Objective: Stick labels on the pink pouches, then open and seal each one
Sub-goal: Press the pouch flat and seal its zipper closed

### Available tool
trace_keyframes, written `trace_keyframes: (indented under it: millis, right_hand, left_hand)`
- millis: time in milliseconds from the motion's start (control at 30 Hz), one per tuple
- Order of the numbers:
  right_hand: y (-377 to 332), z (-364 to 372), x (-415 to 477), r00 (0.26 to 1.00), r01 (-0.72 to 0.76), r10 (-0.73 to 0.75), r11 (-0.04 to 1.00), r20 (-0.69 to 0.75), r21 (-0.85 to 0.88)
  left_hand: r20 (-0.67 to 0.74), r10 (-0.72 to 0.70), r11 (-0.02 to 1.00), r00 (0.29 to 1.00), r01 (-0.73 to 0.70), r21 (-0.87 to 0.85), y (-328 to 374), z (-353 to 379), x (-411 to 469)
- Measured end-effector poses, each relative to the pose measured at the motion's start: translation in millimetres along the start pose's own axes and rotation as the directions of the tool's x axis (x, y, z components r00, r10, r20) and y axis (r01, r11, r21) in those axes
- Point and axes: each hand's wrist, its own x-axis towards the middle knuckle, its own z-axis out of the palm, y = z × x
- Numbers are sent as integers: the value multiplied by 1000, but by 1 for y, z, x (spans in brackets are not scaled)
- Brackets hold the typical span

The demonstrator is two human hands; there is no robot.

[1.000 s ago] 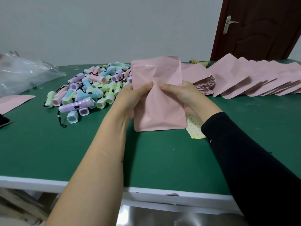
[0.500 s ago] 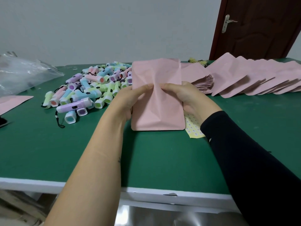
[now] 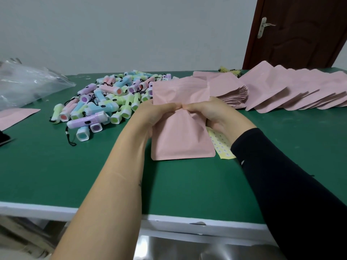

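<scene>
Lowered since before, the flat matte pink pouch (image 3: pixel 181 136) runs lengthwise away from the person, mouth farthest, pinched mid-body between left hand (image 3: pixel 155 114) and right hand (image 3: pixel 208 113).

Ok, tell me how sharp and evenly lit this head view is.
Head view: soft, even light, no harsh glare; faint shadows under the pouch and both forearms. Both hands, left and right, look fairly sharp. The plastic bag is smeared, and wide-angle bending curves the table edge.
</scene>
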Motion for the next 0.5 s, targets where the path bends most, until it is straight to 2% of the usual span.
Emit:
trace_keyframes:
  millis: [67,167,500]
  right_hand:
    - [0,0,-1,1000,-2,2,1000,16,8]
    - [2,5,-2,999,29,-27,999,-45,34]
    - [1,10,-2,990,91,-97,994,-107,-61]
  left_hand:
    - [-10,16,999,1000,-16,-45,0,1,-1]
    - [-17,35,998,999,-35,-51,0,1,-1]
    - [-105,88,993,991,-96,-72,-3,4,0]
